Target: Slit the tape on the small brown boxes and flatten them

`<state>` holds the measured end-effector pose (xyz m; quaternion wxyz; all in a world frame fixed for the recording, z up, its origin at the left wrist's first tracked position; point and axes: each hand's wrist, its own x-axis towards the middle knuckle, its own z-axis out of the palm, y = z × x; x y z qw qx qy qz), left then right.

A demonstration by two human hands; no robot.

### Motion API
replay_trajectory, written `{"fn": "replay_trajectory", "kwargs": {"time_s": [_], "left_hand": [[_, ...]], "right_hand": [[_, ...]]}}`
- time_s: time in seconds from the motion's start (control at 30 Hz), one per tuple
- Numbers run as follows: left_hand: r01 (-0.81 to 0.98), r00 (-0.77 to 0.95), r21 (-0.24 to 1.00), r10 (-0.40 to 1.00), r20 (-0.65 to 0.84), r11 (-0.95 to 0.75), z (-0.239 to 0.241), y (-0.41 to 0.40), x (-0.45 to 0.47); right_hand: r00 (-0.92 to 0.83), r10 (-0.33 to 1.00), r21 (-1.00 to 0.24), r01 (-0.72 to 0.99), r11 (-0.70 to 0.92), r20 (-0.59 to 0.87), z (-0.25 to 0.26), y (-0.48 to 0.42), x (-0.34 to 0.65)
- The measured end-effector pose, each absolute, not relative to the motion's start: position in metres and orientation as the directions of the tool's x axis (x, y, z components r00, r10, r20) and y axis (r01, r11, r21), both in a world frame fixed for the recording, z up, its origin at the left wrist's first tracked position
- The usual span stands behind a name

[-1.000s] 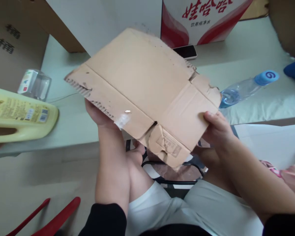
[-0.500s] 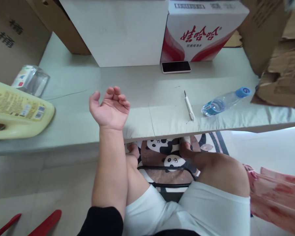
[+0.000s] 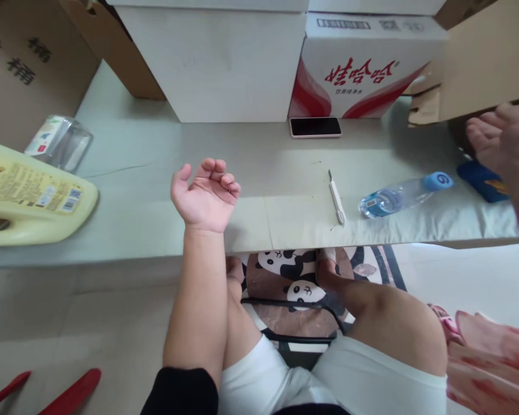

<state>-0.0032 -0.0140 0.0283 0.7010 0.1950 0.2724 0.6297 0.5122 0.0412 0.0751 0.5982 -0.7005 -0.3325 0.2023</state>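
Observation:
My left hand [image 3: 205,196] rests palm up over the front part of the cloth-covered table [image 3: 251,167], fingers loosely bent and apart, nothing in it. At the right edge of the view is my right hand [image 3: 506,138], partly cut off, its fingers slightly curled with nothing visible in them. It hovers by a cardboard flap [image 3: 484,63] and above a dark blue packet [image 3: 480,180]. Left of that packet lies a water bottle [image 3: 398,195] with a blue cap. A white craft knife [image 3: 336,199] lies between the bottle and my left hand.
A phone [image 3: 315,127] lies before a white-and-red carton [image 3: 358,75] and a plain white box [image 3: 225,63]. On the left are a yellow jug [image 3: 34,199], a clear plastic container [image 3: 63,141] and a brown carton [image 3: 30,69]. A panda mat [image 3: 294,323] lies below.
My right hand has come into view at the right. The torn cardboard there has shifted up and back, uncovering the dark blue packet. My left hand keeps its pose while the view shifts slightly.

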Motion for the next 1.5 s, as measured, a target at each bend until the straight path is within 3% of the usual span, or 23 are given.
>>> {"fn": "replay_trajectory", "kwargs": {"time_s": [0.1,0.2,0.43,0.57,0.7,0.87,0.97,1.0,1.07,1.17,1.27,1.37,1.5], "left_hand": [[-0.813,0.035,0.560,0.972,-0.234,0.164,0.038,-0.015,-0.004],[-0.818,-0.013,0.554,0.957,-0.289,0.156,0.045,-0.018,-0.009],[-0.803,0.026,0.590,0.994,-0.109,0.086,0.038,-0.026,-0.025],[-0.870,0.032,0.489,0.996,-0.079,0.067,0.041,-0.032,-0.030],[-0.886,-0.017,0.463,0.994,-0.109,0.036,0.051,-0.038,-0.041],[-0.906,-0.086,0.424,0.983,-0.163,-0.009,0.054,-0.046,-0.068],[-0.884,-0.166,0.460,0.975,-0.146,-0.082,0.050,-0.049,-0.085],[-0.868,-0.197,0.485,0.970,-0.140,-0.107,0.048,-0.050,-0.090],[-0.837,-0.252,0.527,0.958,-0.134,-0.147,0.045,-0.051,-0.098],[-0.817,-0.273,0.555,0.953,-0.132,-0.157,0.042,-0.052,-0.104],[-0.792,-0.267,0.592,0.957,-0.114,-0.150,0.040,-0.052,-0.108],[-0.746,-0.291,0.647,0.951,-0.103,-0.158,0.039,-0.050,-0.112],[-0.706,-0.328,0.690,0.937,-0.122,-0.158,0.039,-0.050,-0.114]], "right_hand": [[0.775,0.613,-0.958,0.038,-0.284,-0.151,0.082,0.058,0.497],[0.764,0.594,-0.934,-0.031,-0.356,-0.251,0.089,0.049,0.483],[0.677,0.701,-0.949,0.011,-0.315,-0.225,0.119,0.026,0.459],[0.679,0.717,-0.947,0.103,-0.303,-0.156,0.137,0.028,0.385],[0.408,0.913,-0.940,0.310,-0.143,-0.004,0.131,0.029,0.283],[0.044,0.999,-0.824,0.566,-0.002,0.027,0.108,0.056,0.166],[-0.307,0.942,-0.612,0.723,0.322,0.133,0.104,0.075,0.089],[-0.413,0.897,-0.524,0.735,0.431,0.157,0.105,0.080,0.062],[-0.532,0.830,-0.473,0.695,0.542,0.169,0.110,0.091,0.008],[-0.604,0.770,-0.460,0.635,0.621,0.205,0.115,0.111,-0.059],[-0.550,0.819,-0.465,0.689,0.555,0.162,0.111,0.131,-0.099],[-0.524,0.839,-0.464,0.713,0.526,0.147,0.101,0.143,-0.114],[-0.491,0.838,-0.465,0.701,0.541,0.236,0.093,0.137,-0.097]]}}
